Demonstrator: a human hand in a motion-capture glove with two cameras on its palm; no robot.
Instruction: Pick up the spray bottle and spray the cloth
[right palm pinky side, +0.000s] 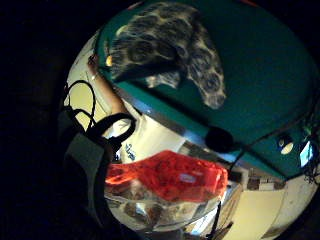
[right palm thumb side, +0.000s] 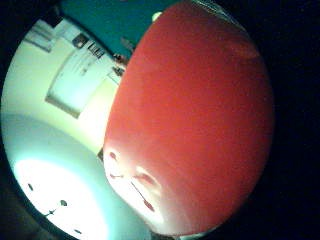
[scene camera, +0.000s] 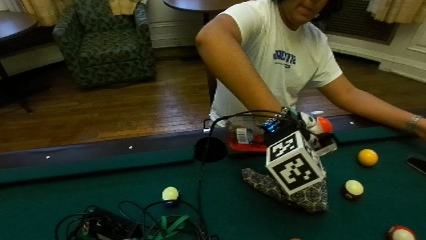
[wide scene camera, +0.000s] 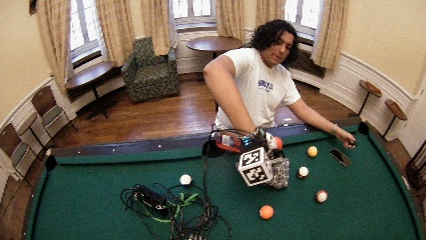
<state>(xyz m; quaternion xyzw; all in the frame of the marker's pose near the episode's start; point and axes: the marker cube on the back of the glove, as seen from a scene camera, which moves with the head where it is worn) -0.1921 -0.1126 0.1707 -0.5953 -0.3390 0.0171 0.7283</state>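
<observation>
My gloved right hand (scene camera: 287, 123) grips a spray bottle (scene camera: 243, 137) with a red, clear-bottomed body and holds it on its side above the green table felt (scene camera: 100, 185). Its white and orange nozzle end (scene camera: 318, 125) sticks out past the hand. A grey patterned cloth (scene camera: 293, 192) lies bunched on the felt just below the hand. In the little finger side palm view the bottle (right palm pinky side: 170, 177) is close to the palm and the cloth (right palm pinky side: 170, 45) lies beyond on the felt. Red bottle surface (right palm thumb side: 195, 120) fills the thumb side palm view.
Billiard balls lie around the cloth: a yellow one (scene camera: 367, 157), a striped one (scene camera: 353, 188), a pale one (scene camera: 170, 193) and an orange one (wide scene camera: 266, 212). Tangled cables (scene camera: 126, 225) cover the near left felt. The person's bare hand (wide scene camera: 346, 141) rests by the far rail near a phone (wide scene camera: 340, 156).
</observation>
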